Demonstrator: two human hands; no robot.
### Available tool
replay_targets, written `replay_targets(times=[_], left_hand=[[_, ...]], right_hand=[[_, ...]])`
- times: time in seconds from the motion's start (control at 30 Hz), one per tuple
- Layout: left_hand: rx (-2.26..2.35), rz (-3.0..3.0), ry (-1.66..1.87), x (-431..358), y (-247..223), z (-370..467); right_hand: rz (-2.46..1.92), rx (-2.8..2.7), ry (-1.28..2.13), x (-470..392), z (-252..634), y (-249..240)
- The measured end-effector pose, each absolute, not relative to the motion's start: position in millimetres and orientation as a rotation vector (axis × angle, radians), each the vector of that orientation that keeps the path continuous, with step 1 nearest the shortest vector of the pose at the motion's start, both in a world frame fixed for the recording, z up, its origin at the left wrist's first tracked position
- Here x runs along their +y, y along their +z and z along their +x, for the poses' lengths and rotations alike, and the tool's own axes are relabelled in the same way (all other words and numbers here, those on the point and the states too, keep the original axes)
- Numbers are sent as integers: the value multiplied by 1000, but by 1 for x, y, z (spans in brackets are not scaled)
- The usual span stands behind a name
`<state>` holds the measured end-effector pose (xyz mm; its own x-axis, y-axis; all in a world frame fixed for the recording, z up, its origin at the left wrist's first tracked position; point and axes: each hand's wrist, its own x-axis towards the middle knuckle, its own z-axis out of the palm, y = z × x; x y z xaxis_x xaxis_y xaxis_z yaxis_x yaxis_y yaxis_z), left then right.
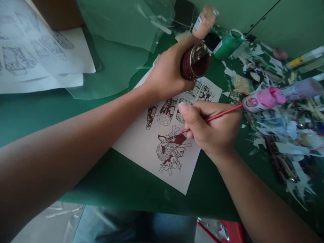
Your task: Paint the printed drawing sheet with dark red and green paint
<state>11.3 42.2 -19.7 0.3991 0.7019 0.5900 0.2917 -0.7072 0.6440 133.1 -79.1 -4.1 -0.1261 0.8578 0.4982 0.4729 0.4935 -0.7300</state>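
A white sheet (136,143) with black line drawings, partly filled in dark red, lies at a slant on the green table. My left hand (167,69) is wrapped round an open jar of dark red paint (194,64), tilted above the sheet's far part. Between the thumb and fingers of my right hand (215,125) is a thin red paintbrush (224,112). The brush tip meets the lower drawing (169,152), near its dark red patches. Some of the upper drawings (168,109) are hidden behind my hands.
Paint bottles stand or lie at the back and right: peach (204,23), green (229,44), pink (263,99) and purple (302,88). Paper scraps (291,148) litter the right side. Printed sheets (45,55) and clear film (113,64) lie at left, near a brown box (59,13).
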Motion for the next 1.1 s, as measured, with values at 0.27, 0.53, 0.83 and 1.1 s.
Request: replay_targets(times=[0.27,0.53,0.83,1.1], left_hand=[[868,2238,1232,42,-18,11],[848,2237,1266,43,-20,12],[788,2251,1300,43,-22,11],[780,2236,1310,44,-22,11]], right_hand=[[-1112,-1813,485,-79,134,-5],[-1128,-1846,459,-78,134,-6],[-1127,-1831,459,-78,135,-5],[-1105,-1782,471,-78,133,-7]])
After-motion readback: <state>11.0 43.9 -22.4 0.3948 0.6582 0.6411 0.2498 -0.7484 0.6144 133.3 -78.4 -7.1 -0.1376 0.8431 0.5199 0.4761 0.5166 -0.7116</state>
